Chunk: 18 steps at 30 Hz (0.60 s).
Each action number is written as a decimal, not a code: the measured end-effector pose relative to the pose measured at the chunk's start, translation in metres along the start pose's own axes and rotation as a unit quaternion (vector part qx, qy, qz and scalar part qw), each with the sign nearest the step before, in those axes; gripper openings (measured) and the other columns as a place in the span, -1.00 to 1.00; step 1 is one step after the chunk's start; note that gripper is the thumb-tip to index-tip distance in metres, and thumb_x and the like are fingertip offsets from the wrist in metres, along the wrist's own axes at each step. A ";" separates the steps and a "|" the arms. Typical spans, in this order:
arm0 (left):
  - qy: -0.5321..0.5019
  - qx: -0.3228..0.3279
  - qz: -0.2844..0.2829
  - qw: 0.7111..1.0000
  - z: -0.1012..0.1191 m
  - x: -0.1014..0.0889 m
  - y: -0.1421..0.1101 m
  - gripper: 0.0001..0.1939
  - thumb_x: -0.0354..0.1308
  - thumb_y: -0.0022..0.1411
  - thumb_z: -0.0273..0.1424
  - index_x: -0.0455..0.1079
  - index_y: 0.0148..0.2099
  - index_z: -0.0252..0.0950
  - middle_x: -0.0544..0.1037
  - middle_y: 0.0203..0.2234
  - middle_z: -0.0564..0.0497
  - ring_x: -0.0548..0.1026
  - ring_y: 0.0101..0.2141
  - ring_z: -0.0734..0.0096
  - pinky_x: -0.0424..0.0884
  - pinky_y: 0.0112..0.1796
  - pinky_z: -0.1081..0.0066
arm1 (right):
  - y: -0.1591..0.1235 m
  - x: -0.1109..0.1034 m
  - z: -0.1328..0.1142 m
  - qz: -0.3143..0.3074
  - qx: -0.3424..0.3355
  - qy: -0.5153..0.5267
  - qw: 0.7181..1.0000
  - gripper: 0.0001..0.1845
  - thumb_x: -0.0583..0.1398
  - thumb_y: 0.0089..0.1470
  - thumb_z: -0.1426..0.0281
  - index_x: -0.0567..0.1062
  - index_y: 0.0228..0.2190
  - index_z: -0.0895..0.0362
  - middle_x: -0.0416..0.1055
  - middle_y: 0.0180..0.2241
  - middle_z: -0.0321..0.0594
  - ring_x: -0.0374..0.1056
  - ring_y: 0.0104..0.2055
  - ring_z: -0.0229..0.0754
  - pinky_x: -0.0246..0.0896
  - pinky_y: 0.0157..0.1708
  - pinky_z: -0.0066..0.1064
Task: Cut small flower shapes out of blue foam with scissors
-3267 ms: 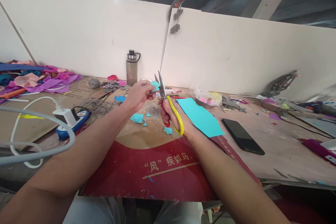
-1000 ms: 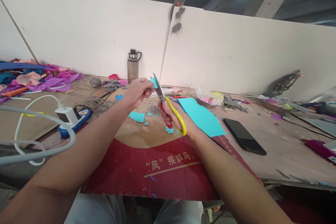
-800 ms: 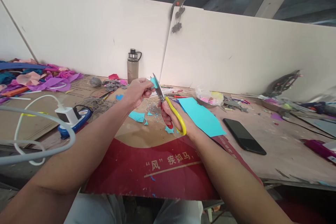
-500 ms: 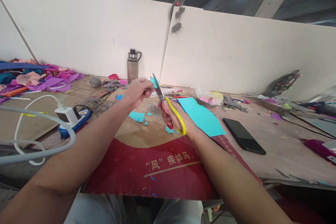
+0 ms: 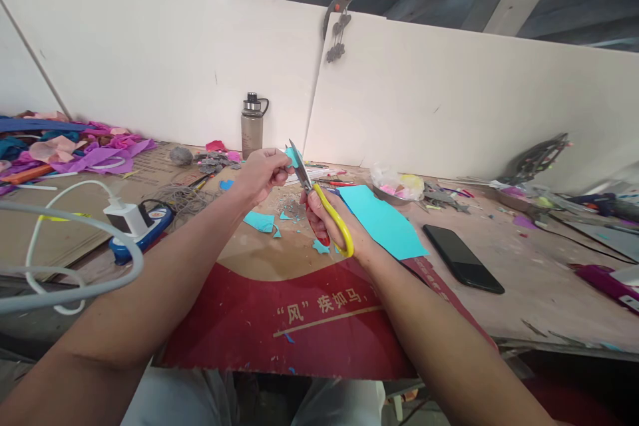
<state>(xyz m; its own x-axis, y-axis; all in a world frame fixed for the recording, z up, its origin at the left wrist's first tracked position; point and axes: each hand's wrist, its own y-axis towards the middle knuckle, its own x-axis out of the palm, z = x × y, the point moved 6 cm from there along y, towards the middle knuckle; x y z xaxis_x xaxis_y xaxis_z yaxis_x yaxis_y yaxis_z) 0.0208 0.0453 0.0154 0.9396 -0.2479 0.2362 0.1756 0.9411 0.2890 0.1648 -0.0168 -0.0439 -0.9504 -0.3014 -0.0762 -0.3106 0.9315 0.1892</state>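
Between thumb and fingers my left hand (image 5: 267, 172) pinches a small piece of turquoise paper (image 5: 291, 157). The blades of the scissors (image 5: 341, 223) reach up across that paper's right side. My right hand (image 5: 322, 216) is wrapped round their yellow and red handles, with the fingers partly hidden. Below the hands lie a turquoise paper scrap (image 5: 258, 221) and a small star-like paper cutout (image 5: 320, 247). A larger turquoise sheet (image 5: 382, 221) rests just right of my right hand.
A black phone (image 5: 463, 258) lies right of the sheet. Behind my left hand stands a water bottle (image 5: 252, 130). A blue power strip (image 5: 142, 233) with looping cables is at left. A bowl (image 5: 397, 190) holds a plastic bag. Red printed board (image 5: 299, 339) covers the table's front.
Since the earliest frame, the scissor blades have come closer together and now overlap the paper, and the held paper sits slightly further left. Over the last second almost nothing moves.
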 end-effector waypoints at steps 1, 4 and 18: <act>-0.001 -0.001 0.002 1.000 0.000 0.000 0.000 -0.72 0.27 -0.08 -0.56 0.20 -0.60 -0.27 0.45 -0.66 0.01 0.19 -0.67 0.68 0.02 -0.61 0.60 | 0.000 0.000 0.000 0.000 -0.001 -0.002 1.000 -0.17 0.30 -0.06 -0.45 0.24 -0.28 0.00 -0.02 -0.57 -0.58 -0.13 -0.64 -0.41 -0.15 -0.70 -0.49; 0.002 -0.004 0.015 1.000 0.001 -0.001 -0.002 -0.73 0.31 -0.04 -0.53 0.25 -0.58 -0.27 0.42 -0.68 0.04 0.24 -0.67 0.66 0.02 -0.62 0.59 | 0.000 0.000 0.000 -0.004 -0.005 -0.010 1.000 -0.19 0.30 -0.04 -0.44 0.24 -0.29 0.00 -0.01 -0.57 -0.57 -0.13 -0.64 -0.41 -0.17 -0.70 -0.50; 0.006 0.004 0.019 1.000 0.003 -0.001 -0.003 -0.73 0.36 0.11 -0.50 0.32 -0.51 -0.29 0.51 -0.64 -0.01 0.33 -0.69 0.62 0.17 -0.62 0.57 | 0.000 0.002 0.001 -0.011 -0.008 0.016 1.000 -0.20 0.31 -0.02 -0.42 0.23 -0.29 0.00 -0.02 -0.54 -0.55 -0.16 -0.60 -0.40 -0.21 -0.67 -0.50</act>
<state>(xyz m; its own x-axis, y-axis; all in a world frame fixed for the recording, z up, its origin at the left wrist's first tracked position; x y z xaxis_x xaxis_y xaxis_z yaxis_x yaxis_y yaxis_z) 0.0187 0.0424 0.0177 0.9494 -0.2081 0.2354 0.1366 0.9481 0.2871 0.1629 -0.0170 -0.0452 -0.9431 -0.3290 -0.0491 -0.3319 0.9210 0.2041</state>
